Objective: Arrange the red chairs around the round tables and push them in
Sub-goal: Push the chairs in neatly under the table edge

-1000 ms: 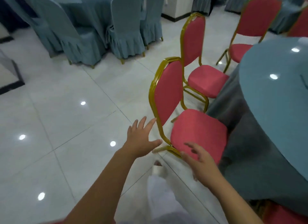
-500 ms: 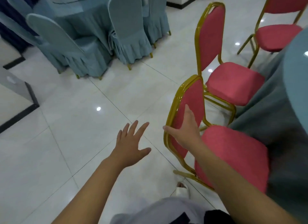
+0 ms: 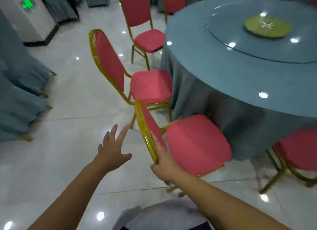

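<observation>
Head view: our right hand [image 3: 164, 164] grips the nearest red chair [image 3: 195, 144] by its gold back frame, seat just beside the table [image 3: 205, 61] cloth; our left hand [image 3: 111, 152] hovers spread, holding nothing.

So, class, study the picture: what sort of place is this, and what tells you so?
Most likely a banquet hall: a cloth-draped round table with a glass turntable on top, gold-framed red chairs set beside it, and more cloth-covered chairs at the left.
</observation>
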A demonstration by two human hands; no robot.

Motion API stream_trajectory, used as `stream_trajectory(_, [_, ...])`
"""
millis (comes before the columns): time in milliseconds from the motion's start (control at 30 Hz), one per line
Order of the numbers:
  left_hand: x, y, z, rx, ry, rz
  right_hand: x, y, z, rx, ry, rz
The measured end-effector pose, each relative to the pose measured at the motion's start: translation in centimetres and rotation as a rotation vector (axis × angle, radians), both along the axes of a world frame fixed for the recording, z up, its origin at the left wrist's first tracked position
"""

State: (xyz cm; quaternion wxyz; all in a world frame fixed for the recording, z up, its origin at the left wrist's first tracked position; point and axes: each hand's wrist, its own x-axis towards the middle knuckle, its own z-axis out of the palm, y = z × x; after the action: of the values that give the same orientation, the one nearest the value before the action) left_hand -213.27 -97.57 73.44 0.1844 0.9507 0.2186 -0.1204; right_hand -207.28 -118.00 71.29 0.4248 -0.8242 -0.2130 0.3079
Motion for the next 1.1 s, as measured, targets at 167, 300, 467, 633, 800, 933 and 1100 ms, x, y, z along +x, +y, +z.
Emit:
stream_trajectory(167, [6.3, 1.2, 1.1, 0.008, -0.056, -0.315, -3.0, -4.4, 1.3, -0.144, -0.008, -0.025])
stream_trajectory(300, [7.2, -0.6, 0.3, 0.039, 0.056, -0.535, -8.0, -10.3, 2.8, -0.315, -0.010, -0.100])
stream_trajectory(467, [2.5, -5.1, -0.7, -0.300, 0.134, -0.728, -15.3, -17.0, 2.9, -0.411, -0.035, -0.434])
stream_trajectory(633, [-3.8, -8.3, -1.8, -0.213, 0.073, -0.913, -21.7, -17.8, 0.7, -0.614, -0.097, -0.673])
stream_trajectory(800, [-6.0, -8.7, -3.4, -0.087, -0.044, -0.835, -21.9, -17.2, 0.3, -0.425, -0.187, -0.850])
stream_trajectory(933, [-3.6, -10.7, -3.5, -0.103, -0.059, -0.825, -19.0, -19.6, 0.2, -0.405, -0.191, -0.868])
stream_trajectory(1100, [2.4, -12.7, -3.4, -0.139, -0.047, -0.740, -12.3, -22.0, -0.7, -0.436, -0.186, -0.821])
